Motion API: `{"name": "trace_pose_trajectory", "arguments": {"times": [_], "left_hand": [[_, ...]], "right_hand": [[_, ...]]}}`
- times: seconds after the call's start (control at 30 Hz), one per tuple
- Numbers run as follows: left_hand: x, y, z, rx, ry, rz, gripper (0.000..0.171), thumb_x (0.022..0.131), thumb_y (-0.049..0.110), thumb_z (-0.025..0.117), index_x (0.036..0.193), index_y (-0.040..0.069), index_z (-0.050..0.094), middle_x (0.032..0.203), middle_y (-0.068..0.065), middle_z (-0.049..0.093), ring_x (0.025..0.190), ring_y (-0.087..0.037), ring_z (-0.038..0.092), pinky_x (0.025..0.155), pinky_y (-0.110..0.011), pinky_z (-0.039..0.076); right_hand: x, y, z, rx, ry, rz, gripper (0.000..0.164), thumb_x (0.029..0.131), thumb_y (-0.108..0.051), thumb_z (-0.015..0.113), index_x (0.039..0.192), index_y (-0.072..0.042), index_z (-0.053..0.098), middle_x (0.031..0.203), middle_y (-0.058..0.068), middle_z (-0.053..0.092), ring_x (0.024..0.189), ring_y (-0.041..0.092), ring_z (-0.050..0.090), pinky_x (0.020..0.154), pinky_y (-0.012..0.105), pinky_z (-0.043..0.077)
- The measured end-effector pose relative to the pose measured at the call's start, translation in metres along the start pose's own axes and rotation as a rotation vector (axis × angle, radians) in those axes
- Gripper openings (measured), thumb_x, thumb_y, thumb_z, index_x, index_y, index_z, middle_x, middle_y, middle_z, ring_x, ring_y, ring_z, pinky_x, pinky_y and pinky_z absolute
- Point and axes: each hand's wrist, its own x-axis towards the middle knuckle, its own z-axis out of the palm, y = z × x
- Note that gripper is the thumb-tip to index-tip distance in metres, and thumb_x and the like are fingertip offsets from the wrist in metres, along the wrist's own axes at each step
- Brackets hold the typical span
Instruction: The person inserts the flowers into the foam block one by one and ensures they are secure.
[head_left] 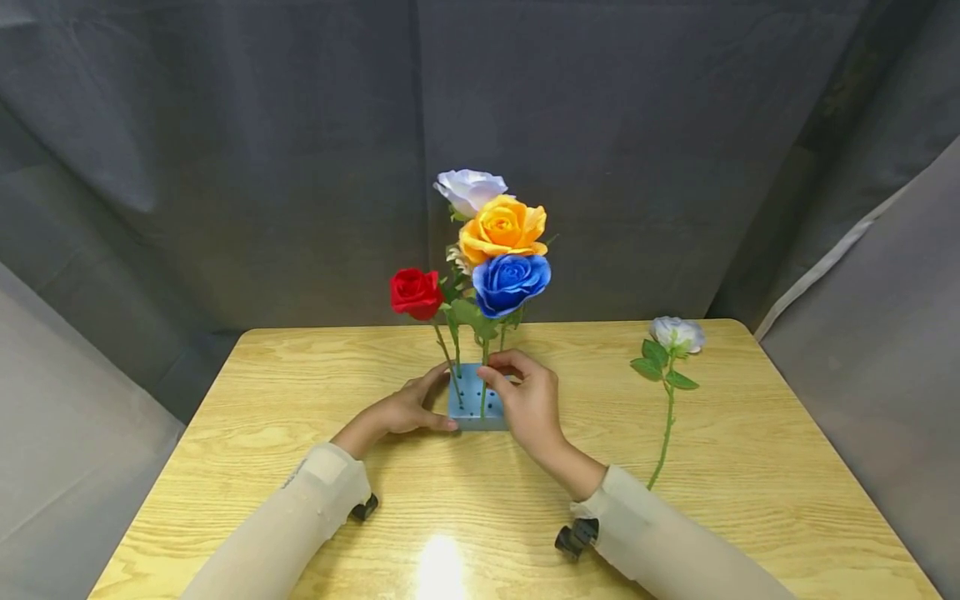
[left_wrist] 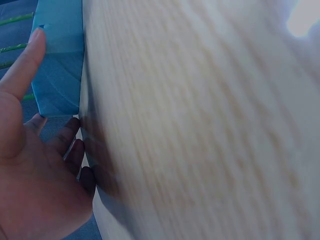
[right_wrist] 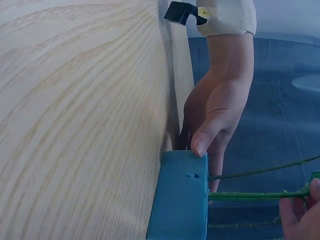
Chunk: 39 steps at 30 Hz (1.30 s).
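My right hand (head_left: 528, 404) pinches the green stem of the blue rose (head_left: 512, 285) between thumb and fingers, just above the blue foam block (head_left: 474, 423). The stem's lower end meets the block near its front. At the block's left side, my left hand (head_left: 408, 408) holds it, thumb at the front corner and fingers toward the back. Small holes dot the top of the block. A red rose (head_left: 417, 293) leans left out of it, and an orange rose (head_left: 501, 229) and a pale lilac rose (head_left: 471, 191) rise behind the blue one. A small whitish flower is partly hidden among them.
A pale rose (head_left: 677, 335) with green leaves lies on the right of the wooden table (head_left: 315, 367), its stem running toward my right sleeve. Dark grey curtain (head_left: 300, 167) hangs behind the table's back edge. Black camera mounts (head_left: 576, 539) stick out beneath both cuffs.
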Motion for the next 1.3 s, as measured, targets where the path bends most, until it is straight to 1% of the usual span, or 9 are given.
{"name": "trace_pose_trajectory", "arguments": {"times": [0.1,0.17,0.27,0.53,0.67,0.77,0.97,1.17,1.3], "left_hand": [[0.0,0.0,0.0,-0.002,0.002,0.004,0.115,0.082,0.04,0.088,0.168,0.028,0.012,0.172,-0.01,0.02,0.158,-0.04,0.005,0.122,-0.067,0.008],[0.0,0.0,0.0,-0.004,0.001,0.004,0.115,0.082,0.039,0.088,0.167,0.028,0.012,0.172,-0.01,0.019,0.158,-0.04,0.005,0.122,-0.066,0.008],[-0.001,0.0,-0.001,-0.005,0.0,-0.002,0.115,0.082,0.039,0.088,0.167,0.029,0.012,0.172,-0.01,0.018,0.158,-0.04,0.005,0.122,-0.066,0.009],[-0.001,-0.001,-0.001,-0.007,-0.004,-0.002,0.115,0.082,0.041,0.088,0.167,0.032,0.011,0.172,-0.006,0.02,0.158,-0.039,0.004,0.122,-0.069,0.007],[0.0,-0.002,-0.001,-0.005,-0.002,0.002,0.115,0.082,0.042,0.088,0.167,0.032,0.011,0.172,-0.006,0.021,0.158,-0.038,0.004,0.122,-0.069,0.008],[0.001,-0.002,0.0,-0.006,0.0,0.002,0.115,0.082,0.042,0.088,0.167,0.032,0.011,0.172,-0.006,0.02,0.158,-0.038,0.005,0.121,-0.068,0.008],[0.002,-0.003,-0.001,-0.009,0.0,0.011,0.116,0.082,0.041,0.088,0.167,0.029,0.011,0.171,-0.007,0.022,0.158,-0.04,0.004,0.121,-0.069,0.008],[0.004,-0.004,-0.001,-0.007,-0.003,0.016,0.117,0.082,0.041,0.088,0.168,0.028,0.01,0.171,-0.006,0.022,0.158,-0.04,0.003,0.121,-0.069,0.006],[0.005,-0.005,-0.002,-0.01,-0.01,0.015,0.117,0.082,0.042,0.088,0.168,0.029,0.01,0.172,-0.006,0.021,0.158,-0.04,0.003,0.121,-0.069,0.006]], "right_hand": [[0.0,0.0,0.002,-0.031,0.025,-0.039,0.011,0.086,0.004,0.08,0.091,0.01,0.072,0.085,0.021,0.074,0.078,0.036,0.074,0.072,0.031,0.061],[0.001,0.0,0.003,-0.034,0.034,-0.047,0.011,0.085,0.004,0.08,0.091,0.01,0.072,0.085,0.021,0.074,0.077,0.036,0.073,0.072,0.032,0.061],[0.001,-0.001,0.004,-0.027,0.041,-0.037,0.011,0.085,0.006,0.08,0.091,0.011,0.072,0.085,0.022,0.074,0.077,0.037,0.073,0.073,0.035,0.062],[0.003,-0.003,0.009,-0.008,0.043,0.025,0.013,0.085,0.003,0.08,0.092,0.011,0.071,0.087,0.023,0.074,0.08,0.038,0.073,0.08,0.053,0.059],[0.005,0.019,0.012,-0.009,0.042,0.01,0.011,0.087,-0.003,0.082,0.091,0.004,0.073,0.086,0.014,0.075,0.077,0.027,0.074,0.078,0.041,0.061],[0.007,0.036,0.013,-0.013,0.045,-0.008,0.01,0.087,-0.01,0.083,0.089,-0.004,0.075,0.085,0.007,0.076,0.076,0.019,0.074,0.072,0.031,0.06],[0.007,0.035,0.013,-0.025,0.049,-0.006,0.01,0.087,-0.011,0.084,0.09,-0.005,0.076,0.086,0.006,0.076,0.077,0.02,0.074,0.07,0.037,0.06],[0.007,0.034,0.013,-0.059,0.059,-0.009,0.009,0.087,-0.008,0.083,0.09,-0.005,0.076,0.086,0.005,0.076,0.079,0.019,0.074,0.067,0.03,0.06],[0.007,0.035,0.013,-0.06,0.064,-0.022,0.009,0.087,-0.008,0.083,0.09,-0.006,0.075,0.087,0.005,0.076,0.079,0.019,0.074,0.067,0.03,0.06]]}}
